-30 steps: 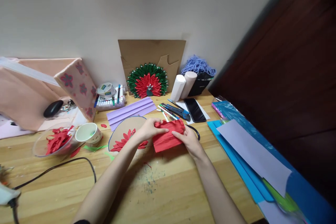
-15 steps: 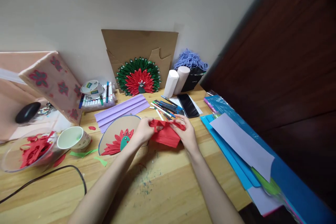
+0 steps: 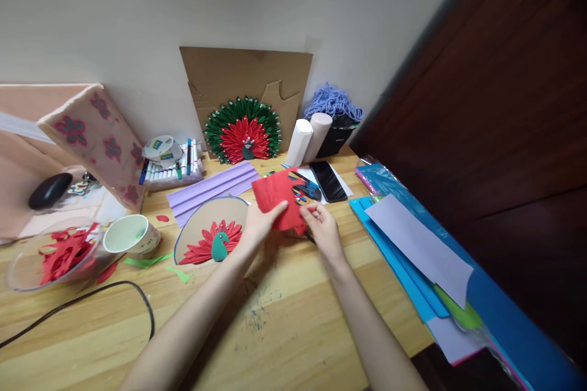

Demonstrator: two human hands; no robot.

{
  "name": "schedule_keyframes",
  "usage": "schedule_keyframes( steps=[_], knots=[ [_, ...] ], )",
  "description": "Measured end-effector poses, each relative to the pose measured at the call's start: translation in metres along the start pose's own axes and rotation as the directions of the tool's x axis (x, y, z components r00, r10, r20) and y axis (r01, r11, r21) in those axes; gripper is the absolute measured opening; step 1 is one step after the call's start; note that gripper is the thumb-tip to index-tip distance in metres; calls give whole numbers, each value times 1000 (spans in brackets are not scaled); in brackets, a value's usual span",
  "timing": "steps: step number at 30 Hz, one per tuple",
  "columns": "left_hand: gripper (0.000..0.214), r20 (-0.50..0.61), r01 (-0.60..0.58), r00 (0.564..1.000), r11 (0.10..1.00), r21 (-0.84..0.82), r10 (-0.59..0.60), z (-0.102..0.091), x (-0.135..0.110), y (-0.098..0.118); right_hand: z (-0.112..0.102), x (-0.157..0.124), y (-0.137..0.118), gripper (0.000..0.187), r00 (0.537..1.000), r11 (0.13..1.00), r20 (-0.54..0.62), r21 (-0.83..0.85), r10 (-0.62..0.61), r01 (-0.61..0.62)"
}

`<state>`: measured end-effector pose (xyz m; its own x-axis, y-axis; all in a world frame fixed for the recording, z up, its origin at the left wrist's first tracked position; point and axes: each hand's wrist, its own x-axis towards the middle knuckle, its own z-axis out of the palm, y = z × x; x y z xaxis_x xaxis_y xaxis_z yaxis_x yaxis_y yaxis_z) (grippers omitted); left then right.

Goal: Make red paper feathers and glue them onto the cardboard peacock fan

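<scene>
My left hand [image 3: 260, 223] pinches the lower left edge of a red paper sheet [image 3: 276, 197] and holds it up off the wooden desk [image 3: 284, 324]. My right hand [image 3: 321, 229] grips the same sheet at its lower right corner, fingers closed on it. The sheet stands partly unfolded with cut-out holes near its right side. Just left of my left hand lies a cardboard fan shape [image 3: 208, 233] with a red feathered peacock and teal body glued on it.
A finished green and red peacock [image 3: 242, 130] leans on cardboard at the wall. Pens and scissors [image 3: 306, 189], a phone [image 3: 328, 181], purple folded paper [image 3: 211, 188], a paper cup [image 3: 131, 235], a bowl of red scraps [image 3: 50, 253], a black cable [image 3: 114, 296] and blue sheets [image 3: 413, 256] surround my hands.
The red paper went from a folded bundle lying low to a raised, partly opened sheet. Both hands lifted slightly away from me. The camera view shifted right.
</scene>
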<state>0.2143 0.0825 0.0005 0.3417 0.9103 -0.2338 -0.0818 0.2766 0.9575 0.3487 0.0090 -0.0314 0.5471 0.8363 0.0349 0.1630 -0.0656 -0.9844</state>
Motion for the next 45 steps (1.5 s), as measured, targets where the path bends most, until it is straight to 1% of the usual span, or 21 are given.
schedule_keyframes(
  steps=[2,3,4,6,9,12,14,15,17,18,20,22,23,25,27,29,33,36,39,41,45],
  knots=[
    [44,-48,-43,998,998,53,46,-16,7,9,-23,6,-2,27,997,995,77,-97,17,-9],
    [42,-77,-91,992,984,152,103,-24,10,14,-34,9,-2,22,994,980,106,-200,38,-16],
    [39,-97,-110,986,965,237,136,-32,13,18,-43,10,-1,21,990,953,124,-302,65,-25],
    [38,-115,-156,972,932,326,203,-45,18,24,-54,11,3,26,985,914,138,-405,101,-37],
    [37,-120,-187,960,902,390,251,-53,21,26,-53,10,6,27,982,871,140,-490,124,-40],
    [34,-132,-195,953,885,424,273,-52,22,24,-46,9,4,19,979,845,160,-534,130,-25],
    [33,-145,-204,946,881,426,289,-51,22,22,-42,8,0,15,969,888,201,-459,141,-34],
    [33,-152,-209,943,880,426,298,-51,22,22,-40,7,-2,16,958,929,239,-364,158,-62],
    [32,-170,-222,933,877,426,319,-52,23,21,-33,2,-5,23,910,982,371,-87,186,-165],
    [32,-183,-228,926,875,428,331,-53,24,22,-28,-2,-7,29,870,973,460,51,179,-227],
    [32,-217,-236,909,868,437,356,-57,26,22,-18,-14,-10,45,771,918,628,235,107,-319],
    [32,-269,-246,877,853,460,398,-59,26,24,-7,-27,-13,68,651,886,757,268,50,-379],
    [32,-295,-257,854,841,476,428,-61,26,26,-3,-33,-14,74,601,888,797,241,49,-392],
    [32,-327,-289,808,812,507,491,-61,23,30,6,-44,-16,71,558,916,826,161,79,-367],
    [32,-327,-315,783,790,526,529,-60,18,34,12,-52,-16,64,551,932,825,93,126,-351],
    [31,-308,-324,791,788,523,529,-57,13,38,17,-56,-13,61,557,939,818,63,146,-339],
    [31,-258,-325,826,798,507,501,-49,7,40,23,-57,-6,61,610,959,783,65,121,-275],
    [32,-226,-295,867,824,483,443,-44,7,39,25,-53,-6,61,662,959,740,87,120,-271],
    [34,-198,-272,901,860,433,385,-42,8,36,25,-47,-9,66,695,955,709,107,121,-276],
    [35,-172,-278,913,871,406,371,-42,9,34,24,-44,-9,71,693,954,712,117,114,-277],
    [35,-145,-293,919,879,375,368,-42,10,32,20,-41,-9,72,655,958,751,119,85,-260]
  ],
)
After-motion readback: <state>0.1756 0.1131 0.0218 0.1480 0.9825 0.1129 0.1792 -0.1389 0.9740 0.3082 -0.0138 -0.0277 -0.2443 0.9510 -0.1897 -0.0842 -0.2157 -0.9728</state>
